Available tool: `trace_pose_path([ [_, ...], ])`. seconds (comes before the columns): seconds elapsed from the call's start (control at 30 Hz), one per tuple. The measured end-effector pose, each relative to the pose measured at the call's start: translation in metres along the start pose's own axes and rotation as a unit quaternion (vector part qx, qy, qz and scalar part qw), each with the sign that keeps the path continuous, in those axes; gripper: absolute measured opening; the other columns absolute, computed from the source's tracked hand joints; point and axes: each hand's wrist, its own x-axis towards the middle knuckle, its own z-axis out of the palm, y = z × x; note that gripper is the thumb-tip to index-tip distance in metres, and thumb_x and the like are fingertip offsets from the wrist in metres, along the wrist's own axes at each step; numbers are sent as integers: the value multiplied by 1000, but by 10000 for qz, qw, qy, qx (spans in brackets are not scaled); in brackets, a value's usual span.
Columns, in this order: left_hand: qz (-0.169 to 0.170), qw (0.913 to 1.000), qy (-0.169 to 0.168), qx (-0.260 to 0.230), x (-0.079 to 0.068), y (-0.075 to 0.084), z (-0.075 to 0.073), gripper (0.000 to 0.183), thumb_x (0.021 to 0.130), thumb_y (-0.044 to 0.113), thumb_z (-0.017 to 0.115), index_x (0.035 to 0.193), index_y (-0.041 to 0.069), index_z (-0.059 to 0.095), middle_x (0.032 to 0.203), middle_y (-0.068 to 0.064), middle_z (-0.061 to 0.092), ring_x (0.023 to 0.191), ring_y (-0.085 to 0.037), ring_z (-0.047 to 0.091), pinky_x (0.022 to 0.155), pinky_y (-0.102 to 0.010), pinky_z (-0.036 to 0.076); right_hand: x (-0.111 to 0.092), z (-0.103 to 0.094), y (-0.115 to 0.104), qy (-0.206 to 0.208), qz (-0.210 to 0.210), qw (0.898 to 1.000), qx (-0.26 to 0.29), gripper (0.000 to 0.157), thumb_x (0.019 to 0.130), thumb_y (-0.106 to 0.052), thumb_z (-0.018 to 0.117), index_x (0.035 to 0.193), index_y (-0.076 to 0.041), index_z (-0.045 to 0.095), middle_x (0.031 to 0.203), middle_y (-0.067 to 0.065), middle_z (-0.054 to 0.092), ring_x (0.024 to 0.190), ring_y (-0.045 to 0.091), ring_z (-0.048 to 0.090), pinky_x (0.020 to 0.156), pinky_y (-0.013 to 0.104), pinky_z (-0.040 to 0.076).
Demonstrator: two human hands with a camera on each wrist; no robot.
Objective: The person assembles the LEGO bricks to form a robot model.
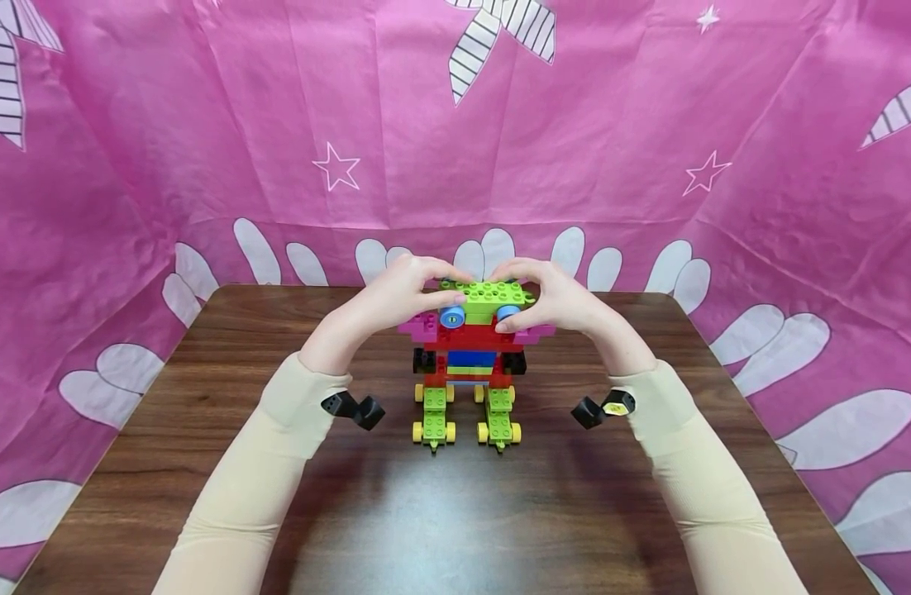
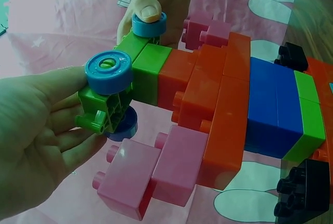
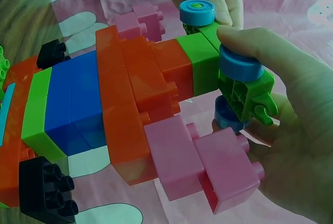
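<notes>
A figure of toy building bricks stands on two green wheeled bases (image 1: 435,423) with yellow wheels. Its body has red bricks (image 1: 470,337), blue bricks (image 2: 273,112) and pink bricks (image 2: 179,164) stepping out as arms. Across the top lies a green wheeled base (image 1: 493,292) with blue wheels (image 3: 242,64). My left hand (image 1: 414,291) grips its left end, thumb in front near a wheel and fingers behind. At the other end my right hand (image 1: 552,296) holds it the same way, thumb against a blue wheel. Some fingertips are hidden behind the base.
The brown wooden table (image 1: 225,397) carries the figure toward its back half. Pink patterned cloth (image 1: 574,149) hangs behind and along both sides. Black bricks (image 3: 47,190) stick out from the figure's sides. A small black camera sits on each wrist.
</notes>
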Motion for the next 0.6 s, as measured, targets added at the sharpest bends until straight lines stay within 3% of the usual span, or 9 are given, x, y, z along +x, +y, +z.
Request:
trace_pose_path([
  [0.33, 179, 9998, 68, 10, 0, -1, 1, 32, 90, 21, 68, 119, 6, 68, 118, -10, 69, 97, -19, 65, 93, -37, 51, -1, 1, 1, 14, 3, 10000, 9, 48, 70, -14, 86, 114, -9, 66, 114, 5, 62, 96, 20, 55, 76, 27, 50],
  [0.6, 131, 9999, 84, -50, -1, -2, 3, 34, 91, 21, 67, 121, 6, 67, 121, -10, 67, 111, -23, 62, 98, -41, 48, -2, 2, 1, 15, 46, 10000, 49, 48, 72, -13, 85, 116, -8, 65, 115, 5, 60, 95, 20, 55, 76, 27, 51],
])
